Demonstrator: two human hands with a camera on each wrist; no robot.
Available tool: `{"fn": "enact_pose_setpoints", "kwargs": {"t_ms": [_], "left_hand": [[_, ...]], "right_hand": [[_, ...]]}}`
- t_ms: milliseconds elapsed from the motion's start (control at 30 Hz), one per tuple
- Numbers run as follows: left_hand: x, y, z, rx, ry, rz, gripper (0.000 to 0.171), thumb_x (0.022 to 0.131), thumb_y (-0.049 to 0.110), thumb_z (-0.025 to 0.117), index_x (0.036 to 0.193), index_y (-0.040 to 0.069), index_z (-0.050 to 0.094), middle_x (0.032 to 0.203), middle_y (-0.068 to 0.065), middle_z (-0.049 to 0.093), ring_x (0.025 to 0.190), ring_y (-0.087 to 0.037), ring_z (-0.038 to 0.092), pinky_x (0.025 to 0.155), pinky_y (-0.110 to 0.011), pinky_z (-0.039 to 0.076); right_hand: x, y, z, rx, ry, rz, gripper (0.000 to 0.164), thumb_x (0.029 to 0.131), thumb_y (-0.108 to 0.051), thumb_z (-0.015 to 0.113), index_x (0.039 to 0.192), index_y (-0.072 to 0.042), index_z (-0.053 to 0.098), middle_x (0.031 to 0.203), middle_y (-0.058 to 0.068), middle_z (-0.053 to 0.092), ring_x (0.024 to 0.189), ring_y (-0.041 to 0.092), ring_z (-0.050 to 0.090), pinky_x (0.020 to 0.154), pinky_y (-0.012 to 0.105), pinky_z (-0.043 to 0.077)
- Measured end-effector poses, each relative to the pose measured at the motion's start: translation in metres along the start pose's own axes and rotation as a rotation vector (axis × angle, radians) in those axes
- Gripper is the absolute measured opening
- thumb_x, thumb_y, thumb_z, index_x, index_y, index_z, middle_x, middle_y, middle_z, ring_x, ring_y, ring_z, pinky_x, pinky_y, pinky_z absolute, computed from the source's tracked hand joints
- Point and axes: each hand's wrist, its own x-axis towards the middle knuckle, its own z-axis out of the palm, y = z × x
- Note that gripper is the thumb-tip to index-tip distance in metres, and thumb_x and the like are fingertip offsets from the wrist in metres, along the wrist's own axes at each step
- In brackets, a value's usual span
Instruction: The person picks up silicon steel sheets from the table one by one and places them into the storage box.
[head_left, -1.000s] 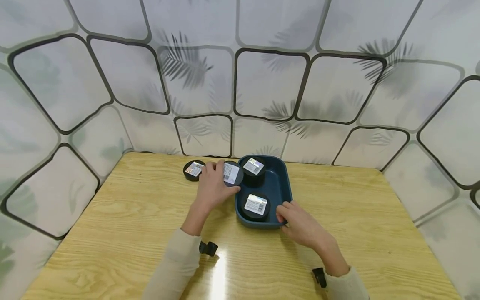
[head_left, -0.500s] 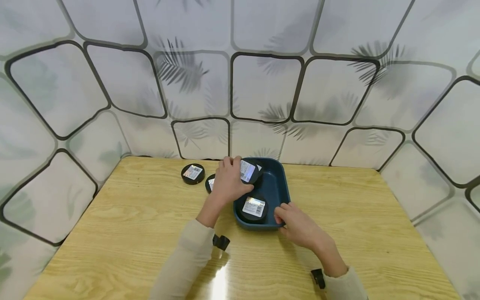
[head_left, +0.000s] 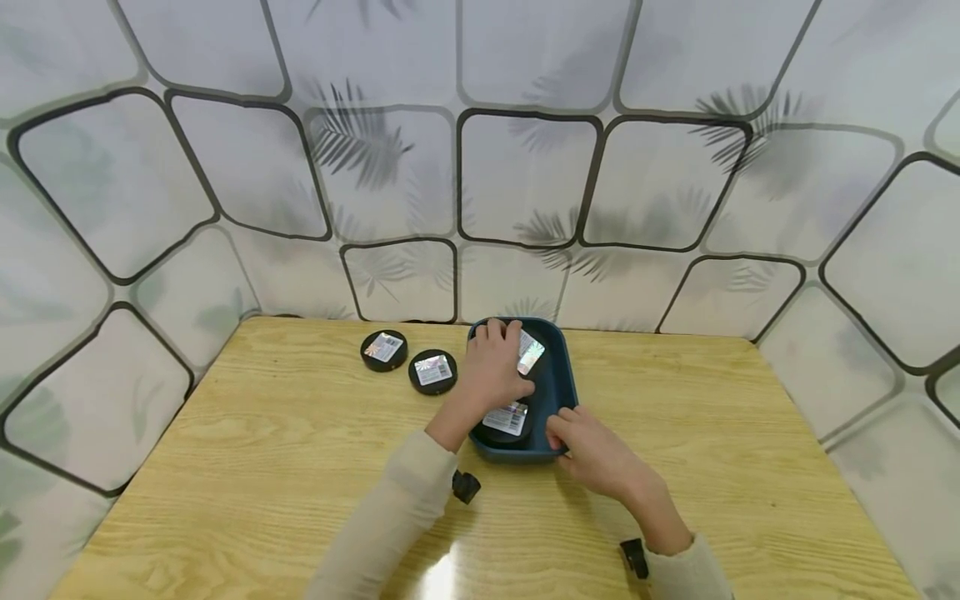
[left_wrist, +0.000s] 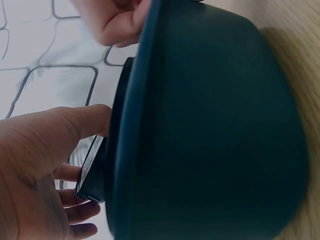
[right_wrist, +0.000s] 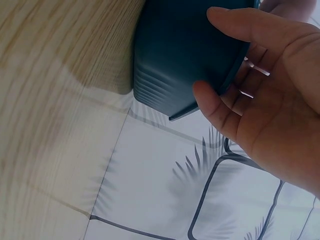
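Observation:
My left hand [head_left: 491, 362] holds a thick black disc [head_left: 530, 353] with a shiny white label, tilted, over the far part of a dark blue bin [head_left: 567, 367]. In the left wrist view, the fingers and thumb are around this disc [left_wrist: 92, 177], close above the bin's rim. Another labelled black disc [head_left: 504, 423] lies in the near end of the bin, partly covered by the left hand. At the near right corner, my right hand [head_left: 596, 446] grips the bin's rim; in the right wrist view its fingers curl over the wall [right_wrist: 185, 55].
Two more labelled black discs, one far left [head_left: 384, 350] and one nearer the bin [head_left: 432, 372], lie on the wooden table [head_left: 262, 467]. A patterned wall covering [head_left: 405, 192] rises along the table's back edge and both sides.
My left hand has carried a disc rightward from beside the bin to over it. The disc nearer the bin on the table has come into full view. My right hand has stayed at the rim.

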Motion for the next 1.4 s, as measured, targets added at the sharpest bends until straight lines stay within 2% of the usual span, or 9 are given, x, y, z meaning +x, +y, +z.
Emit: {"fn": "enact_pose_setpoints", "kwargs": {"t_ms": [267,533,733,967,1200,1400], "left_hand": [[0.007,0.013,0.008,0.039,-0.068,0.001,0.090,0.078,0.042,0.080,0.149,0.008,0.036,0.131,-0.015,0.042,0.119,-0.032,0.042,0.105,-0.047,0.039],[0.008,0.022,0.016,0.077,-0.108,-0.020,0.086,0.078,0.046,0.080,0.144,0.008,0.041,0.130,-0.015,0.044,0.116,-0.031,0.042,0.099,-0.045,0.039],[0.008,0.027,0.021,0.082,-0.141,-0.008,0.085,0.078,0.047,0.080,0.142,0.008,0.042,0.134,-0.017,0.045,0.116,-0.031,0.044,0.099,-0.044,0.042],[0.008,0.031,0.029,0.085,-0.125,-0.010,0.082,0.077,0.042,0.082,0.140,0.006,0.043,0.134,-0.017,0.042,0.116,-0.031,0.042,0.097,-0.043,0.043],[0.009,0.035,0.032,0.140,-0.153,-0.031,0.079,0.078,0.046,0.080,0.136,0.005,0.047,0.135,-0.017,0.042,0.117,-0.031,0.042,0.094,-0.041,0.045],[0.009,0.038,0.033,0.191,-0.203,-0.048,0.077,0.080,0.048,0.077,0.139,0.007,0.047,0.135,-0.018,0.044,0.122,-0.033,0.042,0.097,-0.043,0.043]], "right_hand": [[0.001,0.000,0.000,0.006,-0.010,-0.003,0.035,0.079,0.006,0.072,0.077,-0.016,0.046,0.077,-0.006,0.038,0.073,0.013,0.032,0.066,0.027,0.032],[0.000,0.000,0.000,0.007,-0.010,0.005,0.034,0.079,0.006,0.072,0.078,-0.016,0.046,0.077,-0.006,0.038,0.073,0.013,0.032,0.066,0.027,0.031],[0.000,0.000,0.000,0.007,-0.001,-0.002,0.033,0.078,0.006,0.072,0.078,-0.016,0.047,0.078,-0.006,0.038,0.074,0.013,0.032,0.067,0.027,0.032],[0.001,-0.001,-0.001,0.006,0.001,-0.004,0.031,0.077,0.006,0.071,0.079,-0.015,0.048,0.078,-0.006,0.039,0.074,0.013,0.033,0.067,0.027,0.032],[0.001,-0.002,-0.001,0.011,0.005,-0.007,0.032,0.078,0.006,0.071,0.079,-0.015,0.047,0.078,-0.006,0.039,0.073,0.013,0.033,0.067,0.027,0.032],[0.001,-0.001,-0.001,0.009,0.004,-0.013,0.032,0.078,0.007,0.070,0.079,-0.015,0.047,0.078,-0.006,0.039,0.073,0.013,0.032,0.066,0.027,0.031]]}}
